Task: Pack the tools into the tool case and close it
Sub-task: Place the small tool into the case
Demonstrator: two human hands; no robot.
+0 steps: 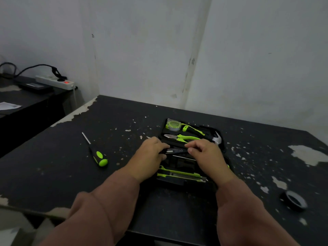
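Observation:
An open black tool case [208,129] lies on the dark table. Inside it I see a green tape measure [173,125], green-handled pliers [182,137], a hammer head [218,138] and a green utility knife [179,174] near the front. My left hand [150,154] and my right hand [206,154] are both over the case middle, together gripping a small black tool [176,150] with white markings. A green and black screwdriver [95,150] lies on the table left of the case.
A black tape roll [293,200] sits on the table at the right. The tabletop paint is chipped. A second dark desk at the left carries a white power strip [55,82] with a lit red switch, cables and a paper.

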